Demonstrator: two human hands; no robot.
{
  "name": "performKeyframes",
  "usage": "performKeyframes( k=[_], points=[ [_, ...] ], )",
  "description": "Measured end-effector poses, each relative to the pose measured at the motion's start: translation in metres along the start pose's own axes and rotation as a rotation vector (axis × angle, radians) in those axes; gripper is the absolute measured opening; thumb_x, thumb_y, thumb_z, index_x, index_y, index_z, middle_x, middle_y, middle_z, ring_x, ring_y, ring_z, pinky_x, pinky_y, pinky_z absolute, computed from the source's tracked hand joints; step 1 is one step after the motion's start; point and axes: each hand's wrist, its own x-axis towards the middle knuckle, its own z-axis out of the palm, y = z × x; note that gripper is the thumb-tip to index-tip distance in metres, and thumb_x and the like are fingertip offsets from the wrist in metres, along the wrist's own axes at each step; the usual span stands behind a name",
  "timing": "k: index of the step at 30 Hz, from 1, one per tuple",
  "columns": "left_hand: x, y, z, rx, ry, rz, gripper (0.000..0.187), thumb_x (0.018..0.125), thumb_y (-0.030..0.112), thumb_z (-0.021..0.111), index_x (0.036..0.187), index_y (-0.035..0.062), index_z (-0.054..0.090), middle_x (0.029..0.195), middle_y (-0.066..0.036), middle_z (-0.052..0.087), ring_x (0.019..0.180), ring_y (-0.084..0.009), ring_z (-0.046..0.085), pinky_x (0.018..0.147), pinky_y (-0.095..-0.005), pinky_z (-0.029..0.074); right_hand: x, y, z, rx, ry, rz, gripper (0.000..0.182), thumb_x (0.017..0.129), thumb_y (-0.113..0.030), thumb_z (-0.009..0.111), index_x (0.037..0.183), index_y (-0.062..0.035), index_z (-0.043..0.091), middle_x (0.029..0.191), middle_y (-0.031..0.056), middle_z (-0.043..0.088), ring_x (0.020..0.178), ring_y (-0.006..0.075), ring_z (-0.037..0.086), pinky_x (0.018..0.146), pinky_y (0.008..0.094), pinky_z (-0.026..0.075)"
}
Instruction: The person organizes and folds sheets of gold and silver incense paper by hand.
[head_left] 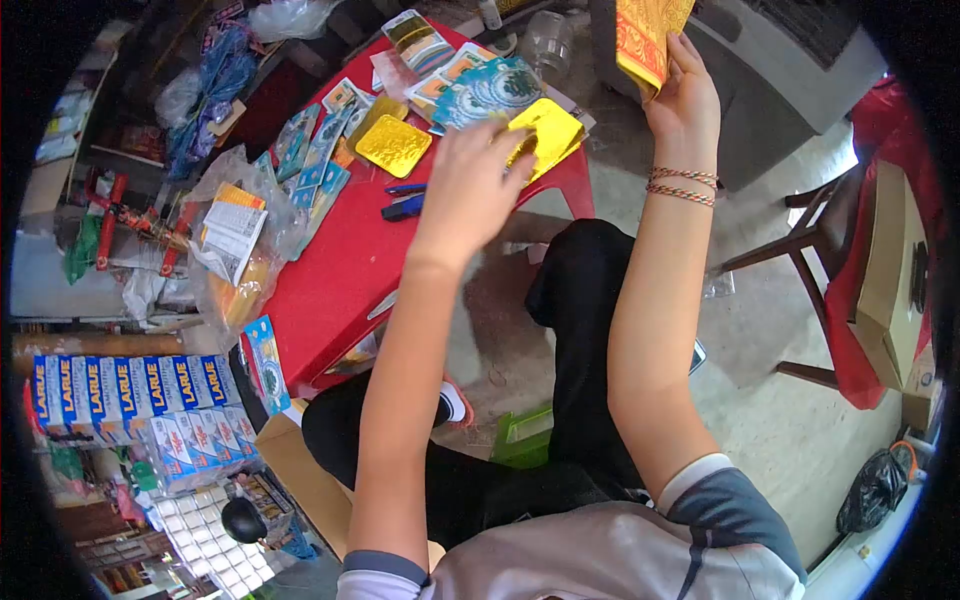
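Raised at the upper right, my right hand (685, 95) is closed on a yellow-orange joss paper packet (645, 45) with red print. My left hand (472, 175) is over the table, fingers apart and slightly bent. Its fingertips reach the near edge of a stack of shiny gold foil sheets (552, 132); contact is hard to make out. Left of that hand lies another gold foil piece (394, 146). Blue patterned paper notes (488, 92) sit just behind the stack. A blue pen-like item (403, 208) rests beside my left wrist.
The red table (330, 265) also bears fanned paper notes (320, 150) and a plastic bag with printed paper (235, 235). Stacked LARUE boxes (125, 390) stand at left. A dark wooden chair (830, 225) is at right. A clear jar (547, 45) stands behind the table.
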Motion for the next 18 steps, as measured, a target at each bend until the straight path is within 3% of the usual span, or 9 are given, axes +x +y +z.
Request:
performKeyframes(
  k=[3, 4, 6, 9, 10, 11, 13, 17, 18],
  points=[
    [-0.015, 0.01, 0.005, 0.079, 0.036, -0.071, 0.032, 0.088, 0.027, 0.056, 0.112, 0.0064, 0.058, 0.121, -0.014, 0.055, 0.116, -0.0263, 0.05, 0.103, -0.0512, 0.029, -0.023, 0.002, 0.036, 0.059, 0.129, -0.048, 0.025, 0.088, -0.011, 0.058, 0.111, 0.0004, 0.056, 0.106, 0.0148, 0.063, 0.099, 0.0253, 0.062, 0.084, 0.0385, 0.051],
    [-0.016, 0.008, 0.003, 0.083, 0.053, -0.064, 0.032, 0.088, 0.027, 0.056, 0.112, 0.0064, 0.058, 0.121, -0.014, 0.055, 0.116, -0.0263, 0.05, 0.103, -0.0512, 0.029, -0.023, 0.002, 0.037, 0.048, 0.063, -0.059, 0.027, 0.092, -0.005, 0.051, 0.117, 0.0052, 0.046, 0.112, 0.0157, 0.056, 0.103, 0.0251, 0.059, 0.083, 0.0353, 0.052],
    [-0.019, 0.003, -0.001, 0.025, -0.028, -0.1, 0.034, 0.089, 0.027, 0.055, 0.116, 0.0064, 0.056, 0.126, -0.014, 0.052, 0.12, -0.0275, 0.047, 0.105, -0.0536, 0.026, -0.02, 0.008, 0.039, 0.048, 0.042, -0.071, 0.027, 0.091, -0.005, 0.053, 0.116, 0.0046, 0.047, 0.111, 0.0152, 0.057, 0.1, 0.0246, 0.06, 0.083, 0.0353, 0.052],
    [-0.022, -0.005, -0.006, -0.229, 0.089, -0.106, 0.036, 0.09, 0.026, 0.055, 0.121, 0.0067, 0.054, 0.128, -0.015, 0.051, 0.121, -0.0316, 0.045, 0.106, -0.0534, 0.024, -0.027, 0.018, 0.054, 0.045, 0.018, -0.069, 0.027, 0.09, -0.007, 0.056, 0.114, 0.0046, 0.05, 0.108, 0.0137, 0.059, 0.095, 0.0216, 0.06, 0.082, 0.0334, 0.051],
    [-0.021, -0.009, -0.016, -0.317, 0.028, -0.166, 0.044, 0.091, 0.026, 0.055, 0.128, 0.0024, 0.05, 0.132, -0.016, 0.049, 0.123, -0.0276, 0.046, 0.105, -0.0425, 0.032, -0.036, 0.019, 0.066, -0.039, 0.021, -0.099, 0.026, 0.09, -0.008, 0.057, 0.112, 0.0047, 0.052, 0.106, 0.0129, 0.06, 0.093, 0.0204, 0.061, 0.081, 0.0324, 0.051],
    [-0.023, -0.006, -0.028, -0.317, 0.032, -0.167, 0.044, 0.091, 0.026, 0.055, 0.128, 0.0024, 0.05, 0.132, -0.016, 0.049, 0.123, -0.0276, 0.046, 0.105, -0.0425, 0.032, -0.048, 0.019, 0.081, -0.123, 0.026, -0.131, 0.026, 0.089, -0.009, 0.058, 0.111, 0.0049, 0.053, 0.104, 0.012, 0.061, 0.092, 0.0193, 0.061, 0.081, 0.0314, 0.051],
    [-0.036, 0.003, -0.049, -0.966, 0.32, -0.495, 0.05, 0.095, 0.03, 0.05, 0.135, 0.0019, 0.041, 0.134, -0.017, 0.047, 0.123, -0.028, 0.046, 0.105, -0.042, 0.034, -0.061, 0.031, 0.099, -0.308, -0.104, -0.2, 0.022, 0.089, -0.012, 0.059, 0.106, 0.0023, 0.057, 0.097, 0.0093, 0.063, 0.087, 0.0145, 0.061, 0.074, 0.0267, 0.05],
    [-0.078, -0.028, -0.088, -1.05, 0.664, -0.385, 0.061, 0.097, 0.044, 0.038, 0.142, 0.0039, 0.03, 0.141, -0.017, 0.039, 0.129, -0.0339, 0.039, 0.109, -0.0462, 0.03, -0.107, 0.078, 0.148, -0.751, -0.282, -0.705, 0.018, 0.086, -0.013, 0.059, 0.099, -0.0002, 0.059, 0.083, 0.0104, 0.065, 0.071, 0.0206, 0.063, 0.065, 0.0308, 0.05],
    [-0.087, -0.032, -0.097, -1.053, 0.66, -0.384, 0.061, 0.097, 0.044, 0.038, 0.142, 0.0039, 0.03, 0.141, -0.017, 0.039, 0.129, -0.0339, 0.039, 0.109, -0.0462, 0.03, -0.132, 0.08, 0.162, -0.773, -0.382, -0.607, 0.015, 0.084, -0.012, 0.059, 0.096, -0.0024, 0.06, 0.081, 0.0093, 0.064, 0.07, 0.024, 0.062, 0.066, 0.0321, 0.05]
  ],
)
